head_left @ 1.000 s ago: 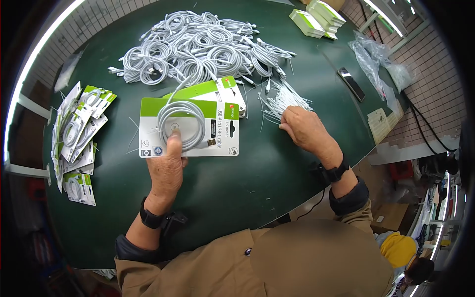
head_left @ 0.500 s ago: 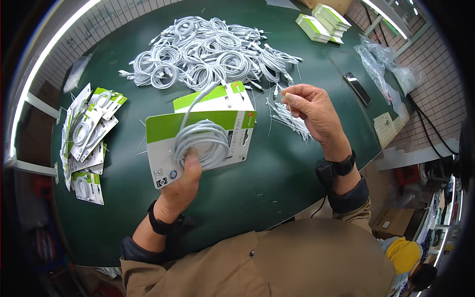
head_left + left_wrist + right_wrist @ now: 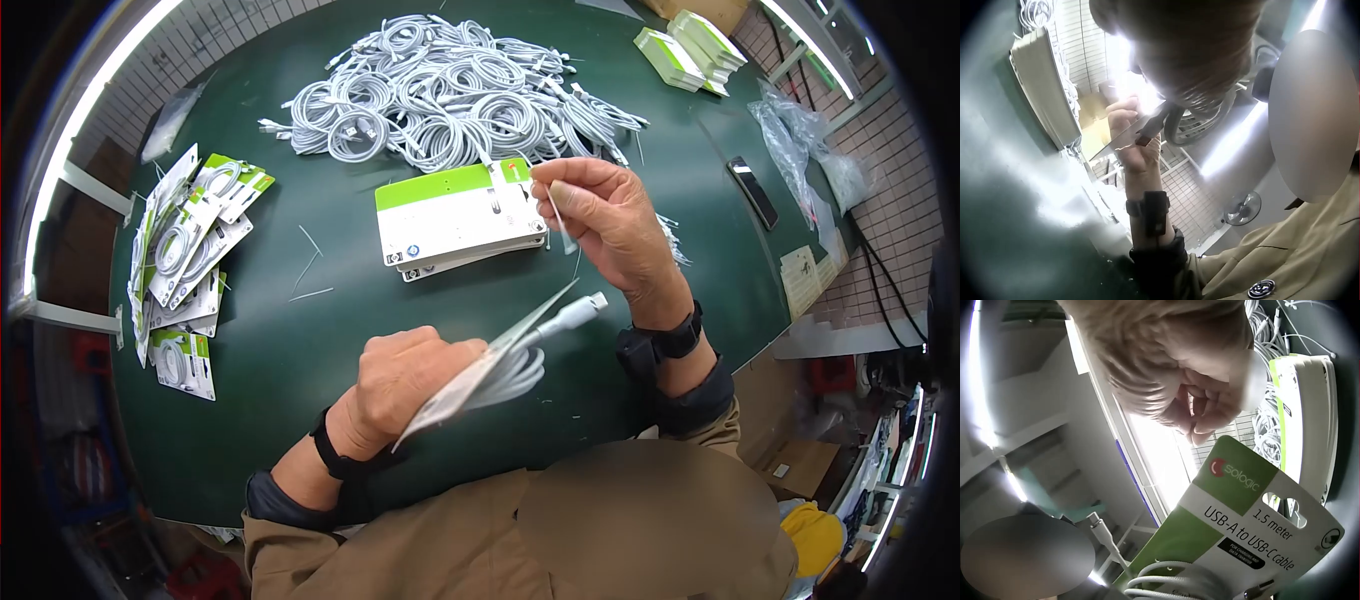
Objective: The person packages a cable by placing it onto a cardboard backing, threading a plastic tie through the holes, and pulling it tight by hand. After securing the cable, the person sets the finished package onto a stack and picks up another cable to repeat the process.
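Note:
My left hand [image 3: 415, 380] grips a green-and-white cable card [image 3: 1210, 519] with a coiled white USB cable [image 3: 515, 375] on it. Tilted nearly edge-on in the head view, the card has one cable end, a white plug [image 3: 580, 312], sticking up past its far side. Its print reads "USB-A to USB-C cable". My right hand [image 3: 615, 230] pinches a thin white cable tie [image 3: 562, 225] between thumb and forefinger, above and right of the card. Behind that hand, a pile of white cable ties [image 3: 672, 240] is mostly hidden. A stack of similar cards [image 3: 450, 220] lies just left of it.
A big heap of coiled white cables [image 3: 450, 95] covers the back of the green table [image 3: 300, 420]. Cards with cables [image 3: 185, 250] are piled at the left. Green-and-white boxes [image 3: 690, 55], a phone [image 3: 752, 192] and plastic bags [image 3: 810, 150] lie at the right.
My right hand has risen from the cable tie pile with a tie and moved left. My left hand has drawn the card nearer my body and turned it from face-up to nearly edge-on.

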